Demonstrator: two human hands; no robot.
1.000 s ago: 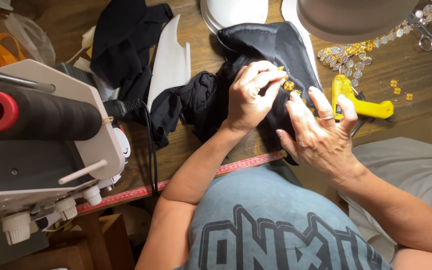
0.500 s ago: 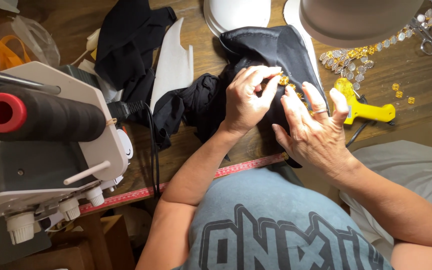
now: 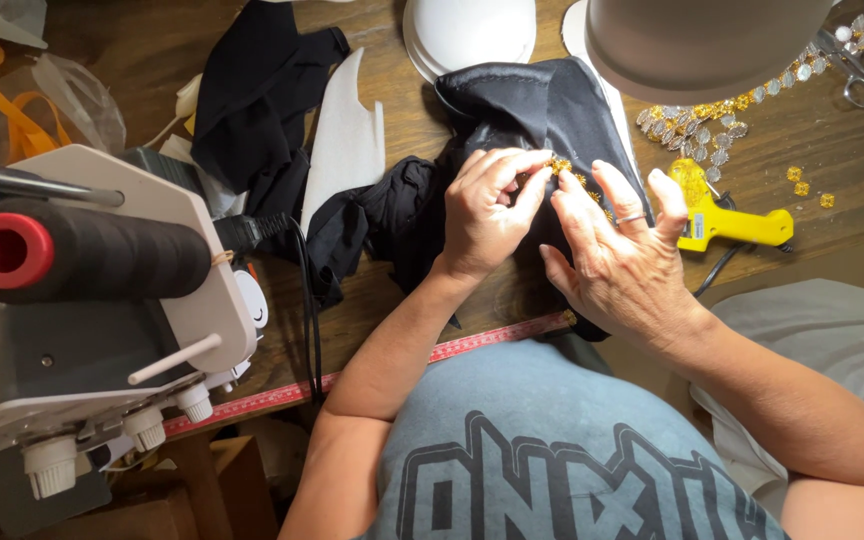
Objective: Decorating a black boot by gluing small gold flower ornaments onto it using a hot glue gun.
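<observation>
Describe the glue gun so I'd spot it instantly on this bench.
Start at the wooden table, right side, just beyond the right hand. The glue gun lies flat there, below the gold bead trim. It is the only bright yellow, pistol-shaped tool.

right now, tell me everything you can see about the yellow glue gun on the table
The glue gun is bright yellow plastic and lies flat on its side on the wooden table, to the right of the black fabric piece. Its long body runs left to right, with a shorter part angling up at the left end. A dark cord leaves its underside toward the table edge. No hand holds it; the right hand sits just left of it, apparently not touching. Gold beaded trim lies just above it.
</observation>
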